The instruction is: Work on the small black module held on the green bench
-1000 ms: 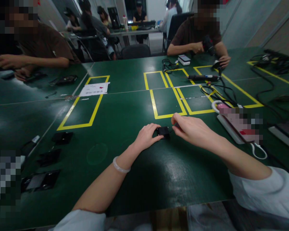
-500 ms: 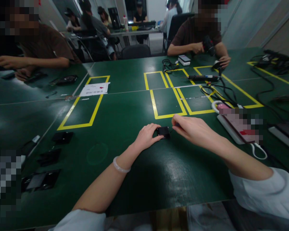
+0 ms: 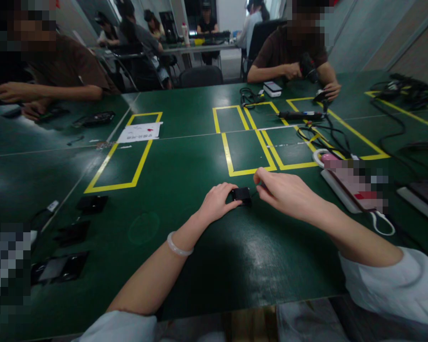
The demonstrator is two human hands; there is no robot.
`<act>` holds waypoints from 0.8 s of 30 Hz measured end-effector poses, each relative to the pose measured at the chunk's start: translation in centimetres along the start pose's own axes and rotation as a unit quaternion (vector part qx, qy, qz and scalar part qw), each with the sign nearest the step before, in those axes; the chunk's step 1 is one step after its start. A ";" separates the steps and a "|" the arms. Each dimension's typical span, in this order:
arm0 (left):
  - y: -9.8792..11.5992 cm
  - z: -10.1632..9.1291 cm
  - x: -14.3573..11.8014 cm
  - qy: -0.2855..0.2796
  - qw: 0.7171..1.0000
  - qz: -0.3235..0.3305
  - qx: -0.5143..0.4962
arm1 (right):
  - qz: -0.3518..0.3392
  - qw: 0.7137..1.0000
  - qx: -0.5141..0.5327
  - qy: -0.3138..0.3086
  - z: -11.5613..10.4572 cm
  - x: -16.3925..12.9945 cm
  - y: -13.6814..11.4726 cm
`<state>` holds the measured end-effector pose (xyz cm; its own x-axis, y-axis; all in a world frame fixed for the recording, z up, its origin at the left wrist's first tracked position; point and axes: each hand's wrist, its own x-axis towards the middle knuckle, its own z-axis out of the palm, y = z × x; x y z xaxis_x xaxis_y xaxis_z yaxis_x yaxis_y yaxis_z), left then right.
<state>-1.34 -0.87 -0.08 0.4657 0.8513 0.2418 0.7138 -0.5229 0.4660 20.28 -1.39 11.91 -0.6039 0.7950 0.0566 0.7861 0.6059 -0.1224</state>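
Where the big green table (image 3: 185, 156) spreads out under me, marked with yellow tape rectangles (image 3: 247, 154), other people sit along its far and left edges at their own work, and I keep my attention on the patch just in front of the nearest rectangle. To my right lies a white power strip (image 3: 337, 187) with its cord looping toward me, and beyond it a dark handled tool (image 3: 301, 115) rests among black cables. On my left, several flat black parts (image 3: 73, 232) sit in a loose column near the table's edge, well apart from my hands, and a white sheet of paper (image 3: 139, 132) lies farther up. My left hand (image 3: 217, 203), with a pale bangle (image 3: 178, 246) on the wrist, curls around the small black module (image 3: 241, 194) and pins it flat against the table, fingers narrow and closed on its left side. My right hand (image 3: 283, 190) comes in from the other side, thumb and forefinger pinched together around something thin and dark; I cannot tell what it is, only that its tip points at the module's right edge. Judging by the parts waiting on the left and this one piece under my fingers, I am in the middle of working on this unit, with the rest untouched.
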 end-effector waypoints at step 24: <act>0.2 -0.1 0.1 -0.002 1.000 0.000 -0.001 | -0.015 0.999 -0.041 -0.002 0.4 0.2 0.0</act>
<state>-1.24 -0.86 0.15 0.4676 0.8510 0.2391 0.7129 -0.5230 0.4671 20.15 -1.26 11.51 -0.6278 0.7765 0.0543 0.7757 0.6299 -0.0393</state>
